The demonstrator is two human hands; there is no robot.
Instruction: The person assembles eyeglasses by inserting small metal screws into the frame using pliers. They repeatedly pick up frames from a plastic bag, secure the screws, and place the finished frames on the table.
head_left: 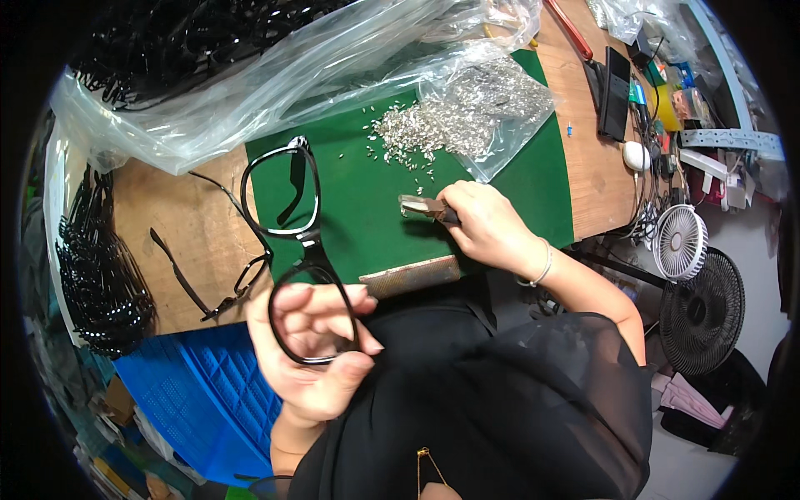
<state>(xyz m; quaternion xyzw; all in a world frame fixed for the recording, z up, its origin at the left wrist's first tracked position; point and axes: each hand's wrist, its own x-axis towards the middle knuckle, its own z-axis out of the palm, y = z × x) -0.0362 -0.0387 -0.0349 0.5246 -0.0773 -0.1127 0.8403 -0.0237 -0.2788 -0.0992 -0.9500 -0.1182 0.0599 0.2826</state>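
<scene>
Above the green mat [350, 218], the right hand [487, 221] grips pliers [425, 207]. The left hand [307, 382] holds the glasses [310, 240] low, seemingly freeing the upper rim [246, 188].

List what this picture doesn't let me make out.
All in the head view:
Pliers: rear part hidden inside the right hand; whether their tips grip anything is too small to tell.
Silver pieces: too small and crowded to count.
Shiny black pile: cut off by the upper edge.

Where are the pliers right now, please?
In the head view, the pliers are in the right hand, over the green mat, below the loose silvery pieces.
</scene>
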